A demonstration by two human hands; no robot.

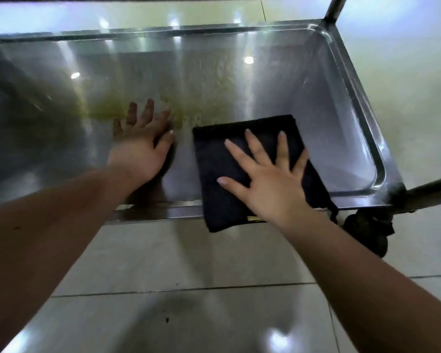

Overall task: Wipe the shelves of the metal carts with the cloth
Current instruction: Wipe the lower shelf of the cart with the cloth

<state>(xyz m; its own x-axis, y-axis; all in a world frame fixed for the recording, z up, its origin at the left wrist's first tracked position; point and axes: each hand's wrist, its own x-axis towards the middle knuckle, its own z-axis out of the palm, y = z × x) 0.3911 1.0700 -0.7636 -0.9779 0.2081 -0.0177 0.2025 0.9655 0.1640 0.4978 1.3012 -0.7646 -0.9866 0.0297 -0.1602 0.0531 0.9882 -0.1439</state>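
Note:
A shiny metal cart shelf (316, 80) with a raised rim fills the upper half of the view. A folded black cloth (219, 159) lies on its near right part and hangs over the front rim. My right hand (267, 177) presses flat on the cloth with fingers spread. My left hand (140, 146) rests flat on the bare metal just left of the cloth, fingers straight. A yellowish smear (112, 110) marks the shelf beyond my left hand.
The cart's upright post (335, 8) rises at the far right corner, and a black caster wheel (369, 233) sits under the near right corner. Pale glossy floor tiles (189, 263) lie below and around the cart.

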